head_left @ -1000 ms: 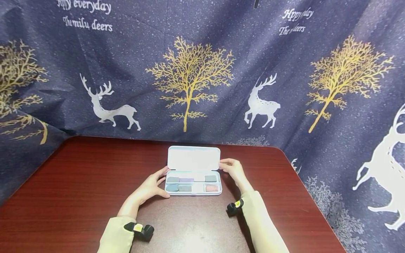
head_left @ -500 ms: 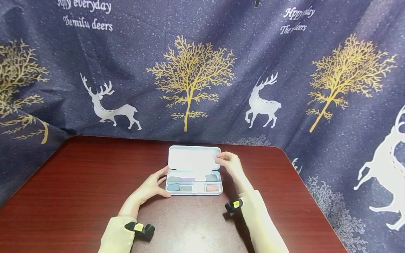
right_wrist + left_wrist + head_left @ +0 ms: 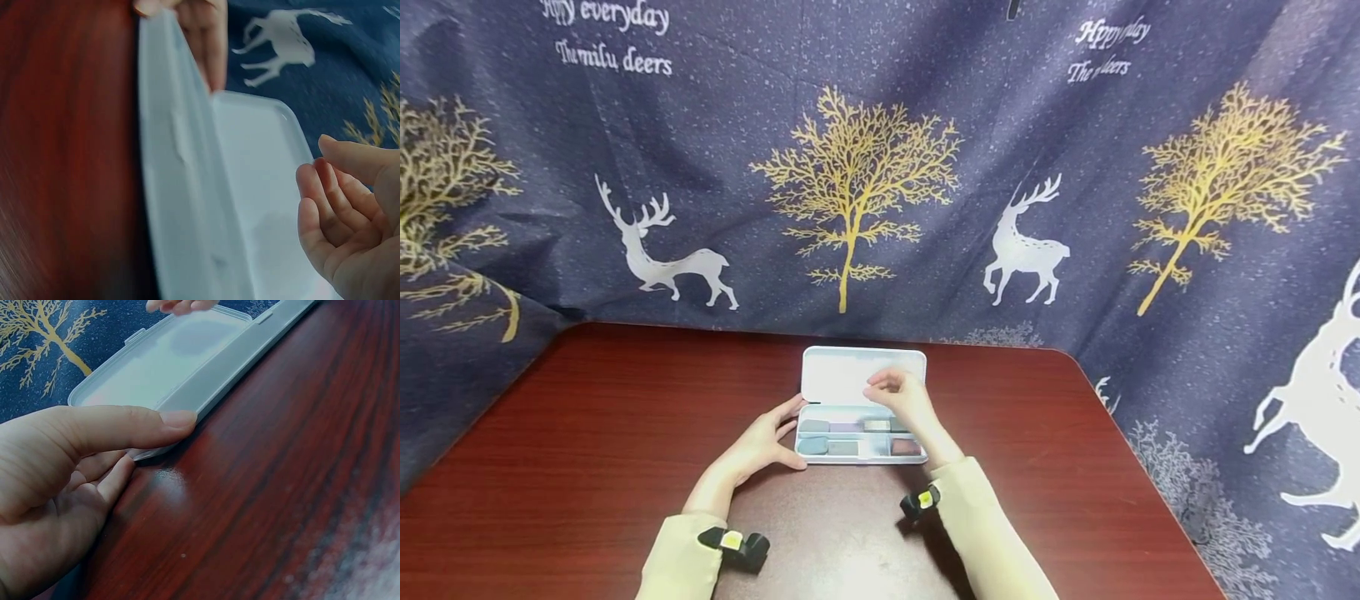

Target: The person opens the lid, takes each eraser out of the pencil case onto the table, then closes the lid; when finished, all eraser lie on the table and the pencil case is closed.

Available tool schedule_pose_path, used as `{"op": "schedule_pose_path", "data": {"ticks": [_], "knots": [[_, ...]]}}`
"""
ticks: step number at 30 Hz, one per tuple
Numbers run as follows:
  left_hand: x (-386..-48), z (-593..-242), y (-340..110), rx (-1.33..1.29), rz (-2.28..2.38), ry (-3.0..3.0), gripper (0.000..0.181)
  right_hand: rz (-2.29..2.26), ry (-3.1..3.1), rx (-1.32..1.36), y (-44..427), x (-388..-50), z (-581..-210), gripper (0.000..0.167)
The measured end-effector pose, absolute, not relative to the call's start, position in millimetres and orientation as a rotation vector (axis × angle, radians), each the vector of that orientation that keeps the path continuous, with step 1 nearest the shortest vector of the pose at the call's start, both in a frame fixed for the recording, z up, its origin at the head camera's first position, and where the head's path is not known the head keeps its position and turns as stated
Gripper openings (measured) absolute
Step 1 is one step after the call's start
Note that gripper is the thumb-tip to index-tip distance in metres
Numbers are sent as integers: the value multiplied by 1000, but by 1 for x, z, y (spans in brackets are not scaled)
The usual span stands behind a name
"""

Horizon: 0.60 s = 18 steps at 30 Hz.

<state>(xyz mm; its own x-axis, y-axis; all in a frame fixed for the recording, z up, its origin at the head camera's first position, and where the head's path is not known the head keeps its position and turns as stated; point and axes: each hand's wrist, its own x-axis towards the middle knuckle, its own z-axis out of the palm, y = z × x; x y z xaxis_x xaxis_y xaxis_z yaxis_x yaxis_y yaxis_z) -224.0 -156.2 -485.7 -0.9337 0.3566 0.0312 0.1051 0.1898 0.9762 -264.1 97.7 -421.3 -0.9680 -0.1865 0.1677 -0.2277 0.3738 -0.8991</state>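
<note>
A white hinged case (image 3: 835, 377) stands with its lid raised on the table. Its base has two long compartments holding several small blocks, among them a teal block (image 3: 812, 446), a purple block (image 3: 846, 427) and a reddish block (image 3: 906, 447). My left hand (image 3: 763, 442) grips the left end of the base; the left wrist view shows its thumb (image 3: 178, 419) along the front wall. My right hand (image 3: 904, 402) hovers over the base in front of the lid, covering part of the back compartment. In the right wrist view its fingers (image 3: 337, 209) are loosely bent with nothing between them.
The dark red wooden table (image 3: 625, 417) reaches back to a blue cloth (image 3: 737, 167) printed with deer and golden trees. Both wrists carry black camera mounts, the left mount (image 3: 745, 550) lying low over the table.
My right hand has moved from the case's right end past the lid's right edge, leftward to over the base. The left hand keeps its hold on the case.
</note>
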Motion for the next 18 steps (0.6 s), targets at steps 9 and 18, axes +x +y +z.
{"op": "schedule_pose_path", "data": {"ticks": [9, 18], "knots": [[-224, -485, -158, 423, 1831, 2248, 113, 1582, -2663, 614, 66, -257, -435, 18], [-224, -482, -155, 425, 1824, 2241, 113, 1453, -2789, 727, 52, -254, -433, 20]]}}
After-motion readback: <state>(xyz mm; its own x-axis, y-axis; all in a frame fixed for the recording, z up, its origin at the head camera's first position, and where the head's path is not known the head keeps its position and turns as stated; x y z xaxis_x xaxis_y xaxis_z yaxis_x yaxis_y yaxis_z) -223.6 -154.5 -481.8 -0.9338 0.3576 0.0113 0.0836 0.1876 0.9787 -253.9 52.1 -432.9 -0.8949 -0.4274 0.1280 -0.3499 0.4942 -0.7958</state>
